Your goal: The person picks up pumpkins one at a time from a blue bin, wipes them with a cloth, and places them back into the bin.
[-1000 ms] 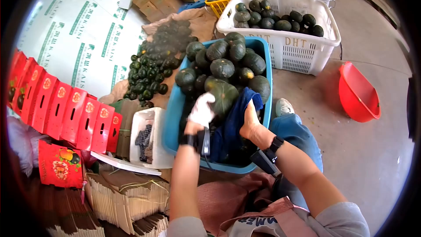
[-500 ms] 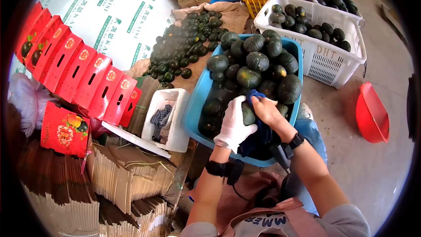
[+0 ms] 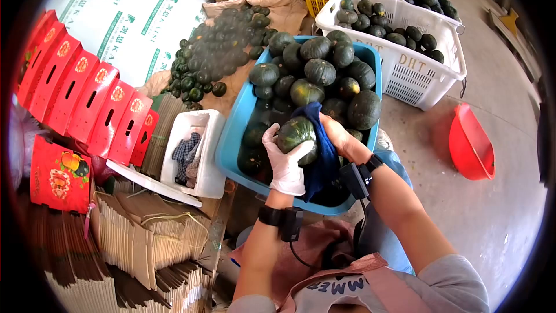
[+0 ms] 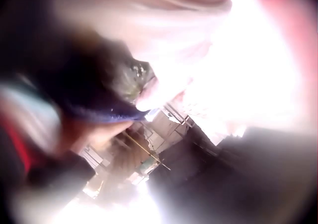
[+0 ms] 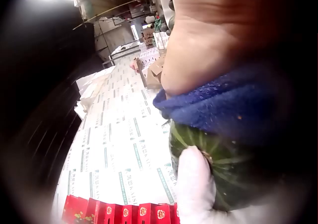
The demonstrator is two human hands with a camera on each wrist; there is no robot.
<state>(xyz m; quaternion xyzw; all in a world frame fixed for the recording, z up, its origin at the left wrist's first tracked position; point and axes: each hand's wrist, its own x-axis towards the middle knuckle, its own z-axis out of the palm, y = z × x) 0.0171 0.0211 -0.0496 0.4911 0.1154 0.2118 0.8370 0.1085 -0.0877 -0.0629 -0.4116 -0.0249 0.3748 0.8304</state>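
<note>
My left hand (image 3: 285, 161), in a white glove, grips a green striped squash (image 3: 296, 133) above the near part of a blue tub (image 3: 231, 165). Thumb and fingers wrap its near and left sides. Against the squash's right side, my bare right hand (image 3: 343, 138) holds a dark blue cloth (image 3: 317, 165) that hangs into the tub. The right wrist view shows the cloth (image 5: 223, 107) pressed on the squash (image 5: 233, 174), with a gloved finger (image 5: 195, 179) on its skin. The fingers of my right hand are mostly hidden by the cloth. The left wrist view is blurred and overexposed.
More squashes (image 3: 319, 73) fill the tub's far part. Beyond stand a white crate (image 3: 417, 75) and a yellow crate (image 3: 317, 3). A red basin (image 3: 472, 145) lies right; a foam box (image 3: 211, 168), red cartons (image 3: 92, 101) and stacked cardboard (image 3: 127, 237) are left.
A second ago the squash was farther into the tub with my gloved hand at its left. Both hands have drawn closer to my body, and the squash is now between glove and cloth.
</note>
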